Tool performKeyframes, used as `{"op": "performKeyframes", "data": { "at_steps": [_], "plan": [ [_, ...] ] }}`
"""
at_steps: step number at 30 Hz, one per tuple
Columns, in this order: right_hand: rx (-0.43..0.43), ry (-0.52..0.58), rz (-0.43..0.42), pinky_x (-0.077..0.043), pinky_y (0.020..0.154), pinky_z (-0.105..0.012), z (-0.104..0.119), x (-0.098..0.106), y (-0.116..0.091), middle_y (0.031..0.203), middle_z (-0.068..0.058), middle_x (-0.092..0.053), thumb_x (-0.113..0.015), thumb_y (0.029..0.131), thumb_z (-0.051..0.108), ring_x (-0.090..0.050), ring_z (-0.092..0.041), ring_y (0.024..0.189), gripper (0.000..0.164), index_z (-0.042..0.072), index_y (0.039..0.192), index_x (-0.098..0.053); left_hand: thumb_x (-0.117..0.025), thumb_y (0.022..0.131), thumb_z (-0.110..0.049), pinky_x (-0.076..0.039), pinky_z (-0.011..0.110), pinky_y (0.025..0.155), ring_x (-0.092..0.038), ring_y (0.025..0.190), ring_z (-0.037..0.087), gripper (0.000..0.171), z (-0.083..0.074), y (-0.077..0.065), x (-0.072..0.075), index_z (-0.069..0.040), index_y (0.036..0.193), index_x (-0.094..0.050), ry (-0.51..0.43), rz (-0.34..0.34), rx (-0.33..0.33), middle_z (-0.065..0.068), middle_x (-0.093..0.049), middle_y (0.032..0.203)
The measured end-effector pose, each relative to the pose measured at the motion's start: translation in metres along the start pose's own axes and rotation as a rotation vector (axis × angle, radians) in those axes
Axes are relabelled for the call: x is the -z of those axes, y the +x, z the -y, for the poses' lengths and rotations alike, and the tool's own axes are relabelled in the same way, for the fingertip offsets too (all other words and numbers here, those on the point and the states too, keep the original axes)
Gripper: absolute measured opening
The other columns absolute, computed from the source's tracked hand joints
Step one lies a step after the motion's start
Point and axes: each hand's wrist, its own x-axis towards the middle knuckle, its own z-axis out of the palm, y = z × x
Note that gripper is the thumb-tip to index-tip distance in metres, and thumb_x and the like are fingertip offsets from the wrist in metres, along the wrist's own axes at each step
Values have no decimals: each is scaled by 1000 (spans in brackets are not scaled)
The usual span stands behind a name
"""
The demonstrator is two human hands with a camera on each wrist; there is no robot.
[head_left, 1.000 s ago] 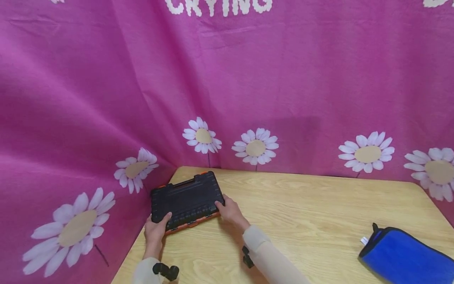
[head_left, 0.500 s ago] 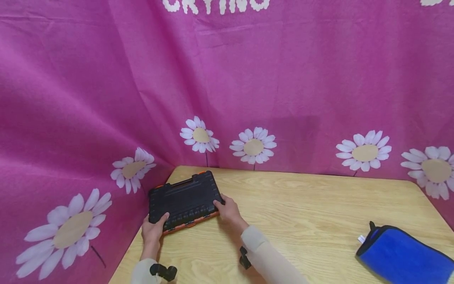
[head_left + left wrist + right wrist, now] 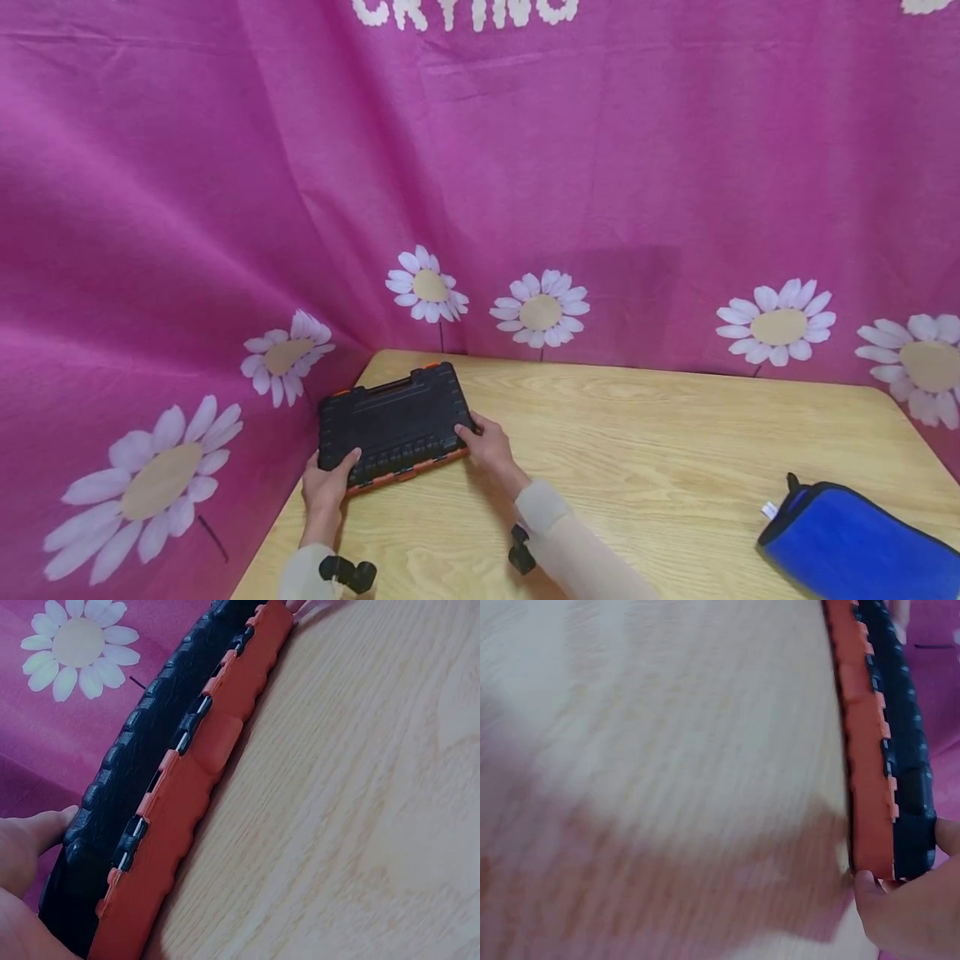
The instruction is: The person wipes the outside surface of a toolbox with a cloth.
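A black plastic tool case [image 3: 393, 421] with an orange lower half lies at the far left corner of the table, its handle side facing the curtain. My left hand [image 3: 326, 490] grips its near left corner, thumb on top of the lid. At the right end, my right hand [image 3: 489, 446] holds the other corner, thumb on the lid too. The hinged edge of the case [image 3: 199, 742] shows black over orange in the left wrist view. In the right wrist view the fingers [image 3: 868, 896] of the right hand wrap the end of the case [image 3: 874, 832].
A blue zip pouch [image 3: 855, 533] with black trim lies at the right front of the wooden table [image 3: 645, 467]. A magenta curtain [image 3: 600, 167] with printed daisies stands behind and along the left side, right beside the case.
The case and both hands stay in almost the same place. Only the head view shifts slightly.
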Motion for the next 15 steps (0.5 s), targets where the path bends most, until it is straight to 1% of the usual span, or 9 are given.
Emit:
{"op": "performKeyframes", "data": {
  "at_steps": [3,6,9,12,15],
  "plan": [
    [11,-12,1,-40,107,-48,-1,-1,-3,136,-25,-57,-66,97,22,-51,-37,129,52,-4,141,-53,-73,91,-25,-14,55,118,-15,145,47,92,1,-1,1,8,155,-17,5,-16,-8,33,-19,157],
    [14,-3,-6,-41,106,-48,-2,0,-5,134,-25,-58,-67,97,21,-52,-37,127,52,-4,141,-53,-73,92,-27,-13,55,118,-13,146,47,92,1,-1,1,8,155,-16,8,-8,-16,33,-17,158],
    [-2,29,-15,-45,103,-44,-3,2,-6,132,-23,-60,-66,98,19,-57,-32,121,50,-3,141,-53,-73,92,-28,-13,56,118,-13,146,46,92,1,-1,-1,6,156,-15,2,2,-23,32,-16,158],
    [-15,63,-17,-49,97,-42,-3,3,-7,131,-22,-61,-66,98,17,-60,-29,117,51,-2,142,-52,-73,92,-28,-13,56,118,-13,146,45,92,1,1,-3,5,156,-18,1,-8,-29,31,-18,158],
    [-36,100,-26,-48,99,-41,-4,3,-8,136,-22,-58,-65,99,18,-57,-30,122,51,0,144,-51,-74,91,-27,-14,55,118,-15,146,45,91,0,1,-5,6,155,-19,4,-18,-38,31,-20,158]
  ]
}}
